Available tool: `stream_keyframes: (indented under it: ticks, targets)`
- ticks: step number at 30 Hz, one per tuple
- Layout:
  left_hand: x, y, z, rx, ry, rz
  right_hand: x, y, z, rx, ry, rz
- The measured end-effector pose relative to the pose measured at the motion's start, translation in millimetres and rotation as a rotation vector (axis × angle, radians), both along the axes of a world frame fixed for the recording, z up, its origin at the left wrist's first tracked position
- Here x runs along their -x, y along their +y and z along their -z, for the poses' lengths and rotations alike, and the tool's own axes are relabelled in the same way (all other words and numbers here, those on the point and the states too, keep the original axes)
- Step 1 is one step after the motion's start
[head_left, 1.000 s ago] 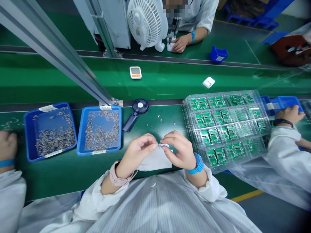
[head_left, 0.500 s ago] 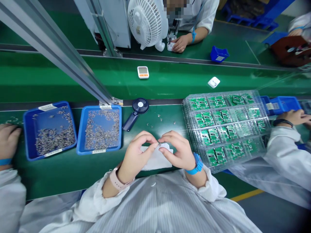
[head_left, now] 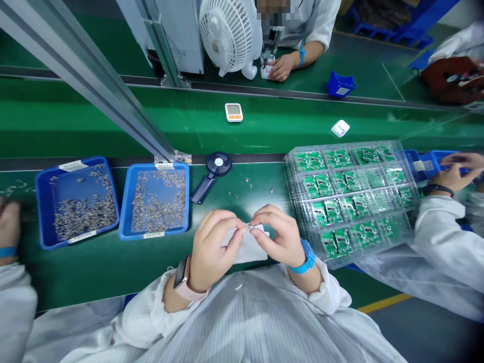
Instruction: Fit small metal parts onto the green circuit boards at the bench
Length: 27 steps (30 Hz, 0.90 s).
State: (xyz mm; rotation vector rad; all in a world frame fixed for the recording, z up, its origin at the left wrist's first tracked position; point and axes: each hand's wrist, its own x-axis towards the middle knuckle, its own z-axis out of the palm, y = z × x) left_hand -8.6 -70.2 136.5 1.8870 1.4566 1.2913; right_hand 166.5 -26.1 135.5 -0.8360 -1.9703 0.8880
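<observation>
My left hand [head_left: 217,242] and my right hand [head_left: 278,234] meet fingertip to fingertip over a white cloth or paper [head_left: 251,250] on the green bench. Between them is a small silvery metal part [head_left: 249,227], pinched by thumb and forefinger on each side. Its exact shape is too small to make out. Beyond my fingers several similar small metal parts [head_left: 250,186] lie loose on the bench. To the left stand two blue trays of small metal parts, a nearer one [head_left: 154,235] and a farther one [head_left: 77,241].
A dark handheld fan [head_left: 218,165] lies behind my hands. Stacked clear trays [head_left: 293,189] with green circuit boards [head_left: 327,214] stand at right. A green belt [head_left: 181,121] carries a white timer [head_left: 234,113] and a white part [head_left: 340,128]. Co-workers' hands are at left, right and across.
My left wrist has turned, bringing its watch face into view, and the pinched part shows more. Both white items on the belt have shifted right. The neighbours' hands have moved.
</observation>
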Motion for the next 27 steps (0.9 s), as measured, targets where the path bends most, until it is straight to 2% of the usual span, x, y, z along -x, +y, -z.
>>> stream_keyframes:
  ticks: [10, 17, 21, 24, 27]
  targets:
    - [-1, -2, 0.4, -0.056, 0.007, -0.057, 2, -3, 2.8, 0.004, 0.028, 0.029]
    - [-1, -1, 9.7, -0.260, 0.111, -0.107, 8, -12, -1.6, 0.088, 0.033, 0.073]
    - [1, -3, 14.2, -0.364, 0.182, -0.090, 11, -16, -1.4, 0.126, 0.051, 0.093]
    - [2, -4, 14.5, -0.363, 0.103, -0.094, 12, -18, 1.3, 0.095, 0.091, 0.106]
    - [4, -4, 12.2, -0.247, -0.041, -0.120, 12, -17, 3.4, 0.069, 0.096, 0.107]
